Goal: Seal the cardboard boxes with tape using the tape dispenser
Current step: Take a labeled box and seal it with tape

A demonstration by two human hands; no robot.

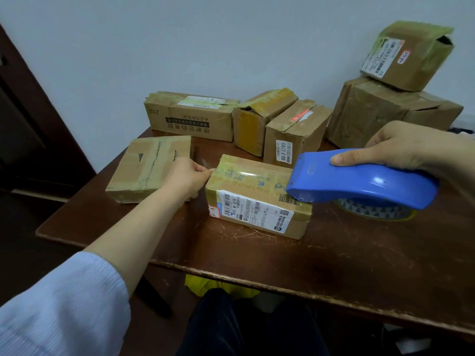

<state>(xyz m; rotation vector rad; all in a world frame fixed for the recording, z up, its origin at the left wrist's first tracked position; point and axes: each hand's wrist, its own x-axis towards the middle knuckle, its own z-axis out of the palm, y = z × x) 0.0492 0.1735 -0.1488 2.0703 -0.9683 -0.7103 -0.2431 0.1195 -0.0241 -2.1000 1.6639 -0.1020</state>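
A small cardboard box [257, 191] with a white shipping label lies on the brown table [282, 265] in front of me. My right hand [393, 147] grips a blue tape dispenser [359, 178], whose front end rests on the box's right top. Clear tape runs along the box top to its left end. There my left hand [187, 176] pinches the free tape end at the box's upper left corner.
A flat box [149, 168] lies left of my left hand. Three more boxes [195, 114] stand in a row at the back. Two stacked boxes [401, 73] stand at the back right against the wall. The table's front edge is near my legs.
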